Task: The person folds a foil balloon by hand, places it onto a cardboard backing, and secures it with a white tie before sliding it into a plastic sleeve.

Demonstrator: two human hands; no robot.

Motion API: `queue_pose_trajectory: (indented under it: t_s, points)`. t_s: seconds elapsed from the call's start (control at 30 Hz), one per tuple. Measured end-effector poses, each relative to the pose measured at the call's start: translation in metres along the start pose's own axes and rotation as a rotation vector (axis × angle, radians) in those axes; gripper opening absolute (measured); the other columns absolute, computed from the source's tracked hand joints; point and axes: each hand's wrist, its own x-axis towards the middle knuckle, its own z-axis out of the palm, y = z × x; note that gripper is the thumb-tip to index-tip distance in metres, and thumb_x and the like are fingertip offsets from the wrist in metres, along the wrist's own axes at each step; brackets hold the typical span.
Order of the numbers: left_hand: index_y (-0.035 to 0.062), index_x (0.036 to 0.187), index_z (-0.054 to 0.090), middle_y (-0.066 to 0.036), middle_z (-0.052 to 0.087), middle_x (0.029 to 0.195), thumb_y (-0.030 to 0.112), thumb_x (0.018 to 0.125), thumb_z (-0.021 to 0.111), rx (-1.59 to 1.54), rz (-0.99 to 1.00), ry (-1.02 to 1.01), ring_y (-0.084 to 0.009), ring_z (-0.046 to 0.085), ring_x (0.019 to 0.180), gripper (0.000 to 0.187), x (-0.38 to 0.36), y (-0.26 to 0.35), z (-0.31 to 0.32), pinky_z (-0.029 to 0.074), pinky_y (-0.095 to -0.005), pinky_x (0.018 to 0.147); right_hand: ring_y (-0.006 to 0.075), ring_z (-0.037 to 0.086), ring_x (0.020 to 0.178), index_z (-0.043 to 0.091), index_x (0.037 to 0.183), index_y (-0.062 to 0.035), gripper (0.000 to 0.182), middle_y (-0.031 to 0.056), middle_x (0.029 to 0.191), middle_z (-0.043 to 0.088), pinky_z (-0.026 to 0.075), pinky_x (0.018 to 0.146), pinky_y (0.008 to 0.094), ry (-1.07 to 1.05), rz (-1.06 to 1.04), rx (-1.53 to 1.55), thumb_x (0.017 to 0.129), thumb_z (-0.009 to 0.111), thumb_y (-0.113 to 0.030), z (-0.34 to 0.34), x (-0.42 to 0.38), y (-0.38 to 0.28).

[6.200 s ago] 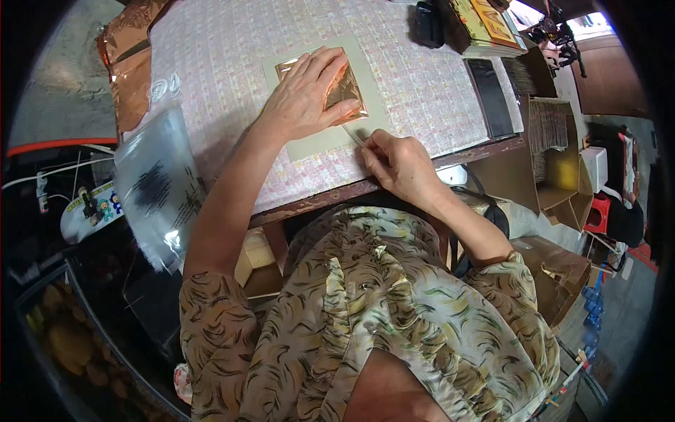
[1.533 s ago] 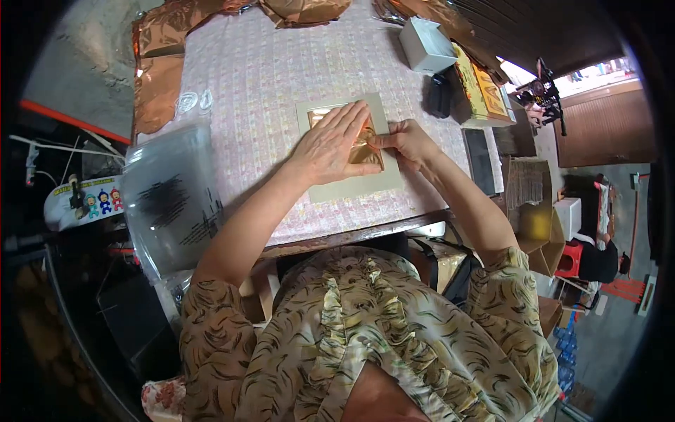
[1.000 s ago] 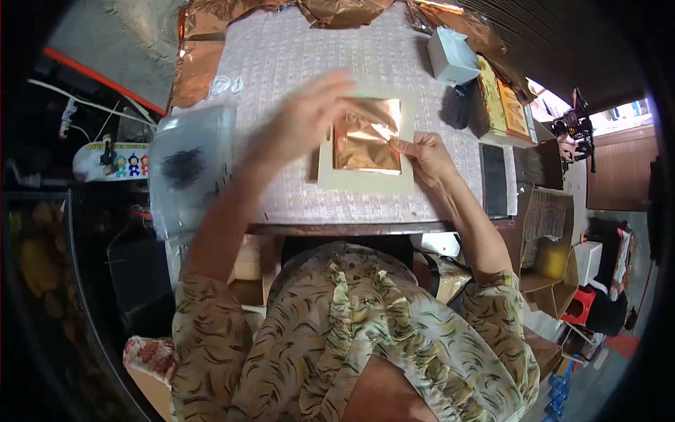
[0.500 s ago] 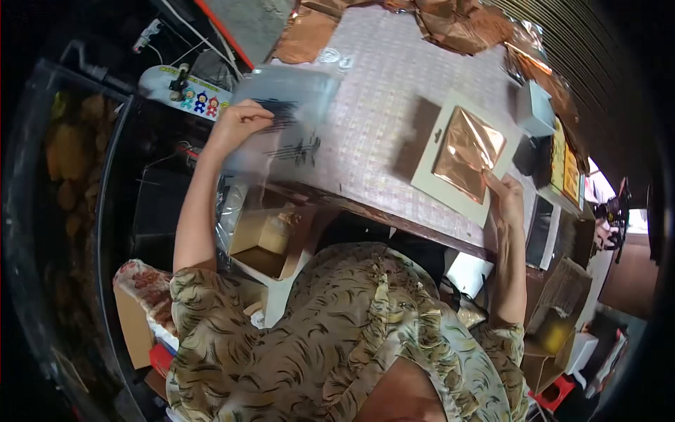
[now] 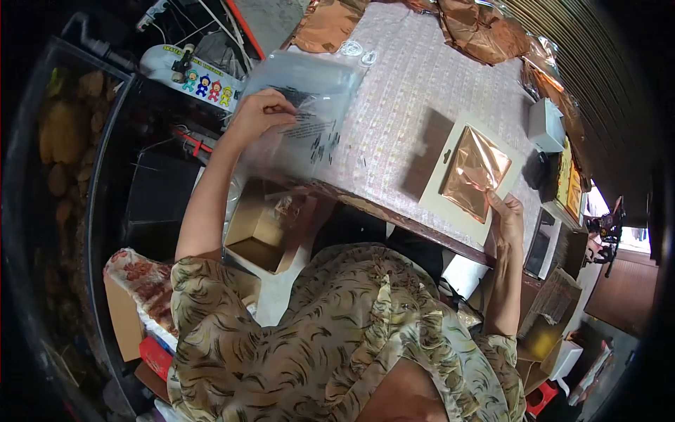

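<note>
My right hand (image 5: 508,214) grips the lower right edge of a pale cardboard hanger card (image 5: 436,184), its thumb on the front. A square of shiny copper-coloured foil (image 5: 477,172) covers most of the card, which is tilted above the table and casts a shadow. At the table's left corner, my left hand (image 5: 264,118) pinches at clear plastic bags (image 5: 320,77) with black print. Thumb and fingertips come close together on the top bag; how many layers they hold is not visible.
A patterned cloth covers the table (image 5: 394,84). Crumpled copper foil (image 5: 485,32) lies along its far side, with white rings (image 5: 351,48) near the bags. A small light box (image 5: 547,126) and a yellow box (image 5: 564,169) stand at right. Below the edge sits an open carton (image 5: 256,246).
The view has shifted slightly, so the table sits further right. My left hand remains at the bags, whose print shows more sharply. My right hand still holds the card.
</note>
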Motion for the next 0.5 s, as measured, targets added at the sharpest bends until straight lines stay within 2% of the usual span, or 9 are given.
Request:
queue_pose_trajectory:
  t_s: [0.07,0.1,0.17,0.2,0.27,0.3,0.4,0.47,0.5]
  points:
    - [0.0005,0.099,0.077,0.001,0.069,0.091,0.005,0.084,0.084,0.057,0.121,0.117,-0.0079,0.064,0.079,0.017,0.009,-0.001,0.001,0.052,-0.0234,0.073,0.0125,0.071,0.096,0.078,0.104,-0.0019,0.011,0.0069,0.104,0.079,0.052,0.092,0.0278,0.007,-0.038,-0.035,0.094,0.076,-0.002,-0.003,-0.001,0.000]
    - [0.0005,0.099,0.077,0.001,0.069,0.091,0.005,0.084,0.084,0.058,0.139,0.113,-0.0079,0.064,0.079,0.017,0.015,0.002,-0.002,0.052,-0.0234,0.073,0.0125,0.071,0.096,0.078,0.104,-0.0019,0.011,0.0069,0.104,0.079,0.052,0.092,0.0278,0.018,-0.052,-0.030,0.094,0.076,-0.002,-0.003,-0.001,-0.002]
    - [0.0017,0.102,0.074,-0.002,0.073,0.088,0.011,0.091,0.080,-0.193,0.183,0.106,-0.0078,0.063,0.074,0.015,0.023,0.010,0.000,0.050,-0.0230,0.068,0.0126,0.071,0.094,0.078,0.102,-0.0018,0.009,0.0072,0.102,0.079,0.052,0.089,0.0277,0.028,-0.057,-0.008,0.094,0.075,-0.002,-0.006,-0.007,-0.006]
    - [0.0017,0.102,0.074,-0.002,0.073,0.088,0.011,0.091,0.080,-0.198,0.197,0.088,-0.0078,0.063,0.074,0.015,0.026,0.035,0.004,0.050,-0.0230,0.068,0.0126,0.071,0.094,0.078,0.102,-0.0018,0.009,0.0072,0.102,0.079,0.052,0.089,0.0277,0.051,-0.063,-0.006,0.094,0.075,-0.002,-0.013,-0.009,-0.006]
    - [0.0027,0.107,0.069,-0.006,0.075,0.086,0.015,0.096,0.076,-0.453,-0.148,0.129,-0.0084,0.064,0.071,0.018,0.034,0.083,0.008,0.050,-0.0237,0.066,0.0128,0.071,0.091,0.078,0.101,-0.0015,0.007,0.0075,0.101,0.078,0.053,0.087,0.0283,0.031,-0.038,0.003,0.094,0.075,-0.004,-0.028,-0.010,-0.004]
    - [0.0025,0.110,0.066,-0.008,0.075,0.085,0.017,0.096,0.075,-0.441,-0.040,0.113,-0.0101,0.065,0.068,0.022,0.051,0.068,0.020,0.050,-0.0238,0.063,0.0129,0.071,0.091,0.078,0.100,-0.0010,0.008,0.0080,0.101,0.078,0.053,0.087,0.0287,0.045,-0.033,0.022,0.094,0.076,-0.005,-0.032,-0.011,-0.004]
    - [0.0017,0.109,0.066,-0.007,0.075,0.083,0.019,0.095,0.077,-0.519,-0.048,0.192,-0.0102,0.064,0.066,0.025,0.082,0.078,0.086,0.051,-0.0251,0.063,0.0144,0.072,0.083,0.077,0.099,0.0018,0.010,0.0112,0.098,0.078,0.056,0.078,0.0293,0.135,-0.059,0.033,0.091,0.079,-0.004,-0.035,-0.017,-0.005]
    - [0.0017,0.105,0.066,-0.006,0.075,0.083,0.021,0.093,0.079,-0.550,-0.028,0.204,-0.0109,0.064,0.064,0.026,0.091,0.080,0.129,0.052,-0.0264,0.063,0.0147,0.072,0.083,0.077,0.099,0.0021,0.011,0.0117,0.098,0.078,0.057,0.078,0.0294,0.162,-0.039,0.050,0.091,0.079,-0.005,-0.038,-0.024,-0.006]
    - [0.0019,0.104,0.066,-0.005,0.074,0.083,0.021,0.093,0.078,-0.393,-0.002,0.276,-0.0116,0.065,0.065,0.024,0.098,0.074,0.148,0.052,-0.0283,0.063,0.0151,0.072,0.083,0.077,0.098,0.0025,0.011,0.0122,0.098,0.078,0.057,0.078,0.0295,0.159,-0.019,0.059,0.091,0.080,-0.005,-0.040,-0.026,-0.008]
